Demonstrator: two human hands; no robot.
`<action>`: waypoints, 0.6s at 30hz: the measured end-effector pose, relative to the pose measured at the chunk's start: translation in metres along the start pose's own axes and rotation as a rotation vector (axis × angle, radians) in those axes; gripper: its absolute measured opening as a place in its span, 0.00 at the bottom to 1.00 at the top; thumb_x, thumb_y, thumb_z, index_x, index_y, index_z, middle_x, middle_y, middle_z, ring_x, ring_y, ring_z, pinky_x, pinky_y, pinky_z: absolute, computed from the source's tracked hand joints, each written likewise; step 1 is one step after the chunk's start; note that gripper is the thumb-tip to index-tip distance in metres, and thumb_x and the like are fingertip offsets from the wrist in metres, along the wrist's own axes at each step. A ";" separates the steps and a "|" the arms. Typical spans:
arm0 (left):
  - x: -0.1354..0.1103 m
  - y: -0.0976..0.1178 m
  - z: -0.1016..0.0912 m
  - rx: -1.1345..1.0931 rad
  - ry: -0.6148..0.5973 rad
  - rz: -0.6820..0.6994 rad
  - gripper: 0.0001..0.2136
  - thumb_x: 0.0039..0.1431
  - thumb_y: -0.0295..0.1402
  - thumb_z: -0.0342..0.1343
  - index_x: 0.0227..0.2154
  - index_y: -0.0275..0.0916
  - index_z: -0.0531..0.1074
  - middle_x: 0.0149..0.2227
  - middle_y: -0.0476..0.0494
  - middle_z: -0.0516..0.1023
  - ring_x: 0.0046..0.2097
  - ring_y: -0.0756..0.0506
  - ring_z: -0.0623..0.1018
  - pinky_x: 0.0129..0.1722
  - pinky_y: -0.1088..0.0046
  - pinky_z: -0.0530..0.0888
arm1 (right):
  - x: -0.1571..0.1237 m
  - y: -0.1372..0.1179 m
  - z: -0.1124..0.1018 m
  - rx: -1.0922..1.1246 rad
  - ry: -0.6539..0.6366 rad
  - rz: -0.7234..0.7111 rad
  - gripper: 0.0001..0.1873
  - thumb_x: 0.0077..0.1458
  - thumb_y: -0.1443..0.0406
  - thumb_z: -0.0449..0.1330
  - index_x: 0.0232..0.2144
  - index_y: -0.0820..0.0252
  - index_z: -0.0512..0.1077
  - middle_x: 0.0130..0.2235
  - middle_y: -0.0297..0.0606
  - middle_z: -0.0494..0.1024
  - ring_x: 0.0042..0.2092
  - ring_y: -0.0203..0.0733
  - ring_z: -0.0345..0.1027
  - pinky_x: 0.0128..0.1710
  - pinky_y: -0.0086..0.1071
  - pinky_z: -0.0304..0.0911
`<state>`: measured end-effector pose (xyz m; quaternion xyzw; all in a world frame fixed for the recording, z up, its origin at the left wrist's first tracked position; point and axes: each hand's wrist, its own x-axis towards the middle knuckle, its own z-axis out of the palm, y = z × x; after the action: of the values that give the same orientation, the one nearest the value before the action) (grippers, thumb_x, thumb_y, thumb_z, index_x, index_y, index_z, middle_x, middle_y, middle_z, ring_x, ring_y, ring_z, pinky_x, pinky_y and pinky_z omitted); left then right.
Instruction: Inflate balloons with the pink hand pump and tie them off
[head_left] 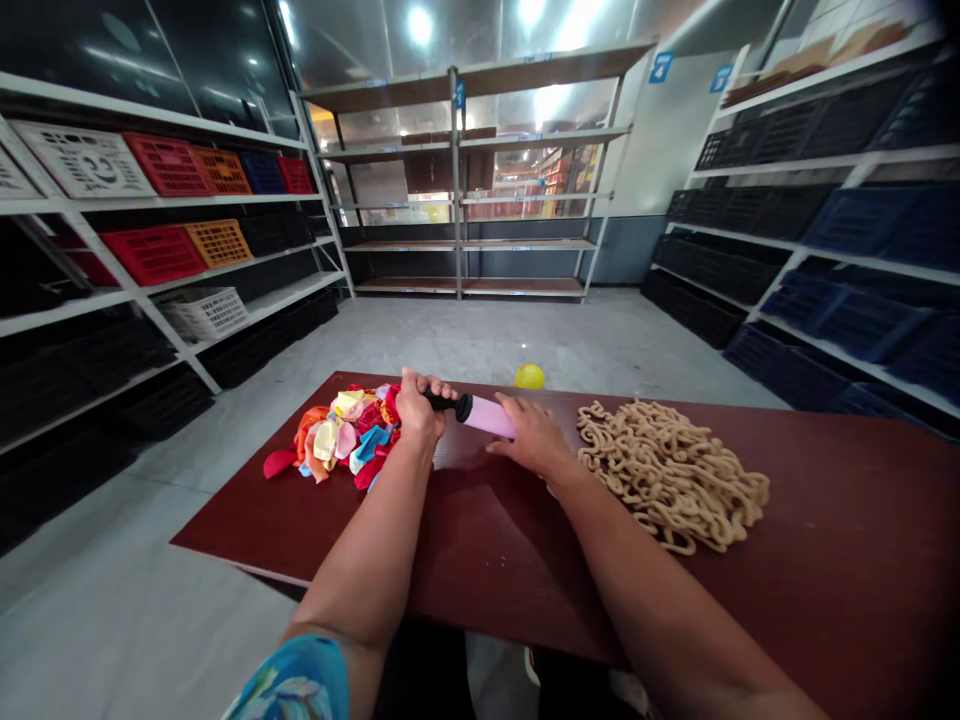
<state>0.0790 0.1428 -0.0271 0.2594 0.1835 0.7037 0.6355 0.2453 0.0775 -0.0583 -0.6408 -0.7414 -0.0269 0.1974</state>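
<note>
A balloon hand pump (pixel 487 416), with a lilac barrel and a black end, is held level above the table between my two hands. My left hand (pixel 420 405) is closed around its black handle. Around the far end of the lilac barrel, my right hand (pixel 534 437) is closed and covers the tip, so I cannot see whether anything is on it. Just left of my left hand lies a heap of limp balloons (pixel 345 438) in red, orange, yellow, pink and blue. Beyond my right hand, a tangled pile of tan rope (pixel 671 470) rests on the table.
The dark red table (pixel 495 570) spans the space before me. A round yellow balloon (pixel 529 376) shows past its far edge. Shelves with plastic crates (pixel 161 254) stand on the left, dark crates (pixel 862 310) on the right, and a metal rack (pixel 456 180) at the back.
</note>
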 end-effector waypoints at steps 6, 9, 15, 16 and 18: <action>-0.004 0.009 0.008 0.028 0.015 0.085 0.20 0.57 0.46 0.47 0.18 0.40 0.50 0.15 0.52 0.57 0.18 0.50 0.64 0.22 0.70 0.66 | 0.003 0.012 0.003 -0.072 0.032 0.121 0.18 0.47 0.63 0.60 0.42 0.57 0.64 0.43 0.41 0.71 0.44 0.45 0.61 0.41 0.34 0.54; 0.000 0.021 0.006 0.020 0.072 0.111 0.20 0.58 0.46 0.46 0.18 0.40 0.49 0.15 0.52 0.57 0.18 0.50 0.63 0.22 0.70 0.66 | 0.004 0.024 0.002 -0.097 0.070 0.125 0.16 0.46 0.66 0.59 0.41 0.57 0.64 0.44 0.41 0.70 0.45 0.46 0.59 0.42 0.34 0.54; 0.010 0.041 -0.003 0.004 0.154 0.141 0.20 0.57 0.46 0.46 0.19 0.40 0.49 0.15 0.54 0.56 0.17 0.51 0.63 0.22 0.72 0.65 | 0.005 0.048 0.005 -0.114 0.050 0.235 0.18 0.45 0.66 0.59 0.41 0.58 0.65 0.44 0.41 0.70 0.43 0.46 0.60 0.41 0.35 0.53; 0.009 0.041 -0.003 0.004 0.153 0.146 0.20 0.57 0.46 0.46 0.19 0.40 0.49 0.15 0.54 0.56 0.17 0.51 0.62 0.21 0.72 0.65 | 0.005 0.049 0.006 -0.112 0.038 0.248 0.17 0.45 0.66 0.58 0.41 0.58 0.65 0.44 0.41 0.70 0.43 0.46 0.60 0.41 0.35 0.53; 0.006 0.037 -0.001 0.006 0.129 0.145 0.19 0.58 0.45 0.46 0.18 0.40 0.48 0.15 0.54 0.56 0.17 0.51 0.62 0.21 0.72 0.65 | 0.005 0.047 0.009 -0.112 0.019 0.256 0.16 0.46 0.66 0.58 0.40 0.58 0.65 0.43 0.41 0.71 0.42 0.46 0.61 0.39 0.35 0.53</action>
<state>0.0484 0.1445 -0.0052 0.2281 0.2069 0.7624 0.5692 0.2873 0.0930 -0.0744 -0.7400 -0.6489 -0.0488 0.1703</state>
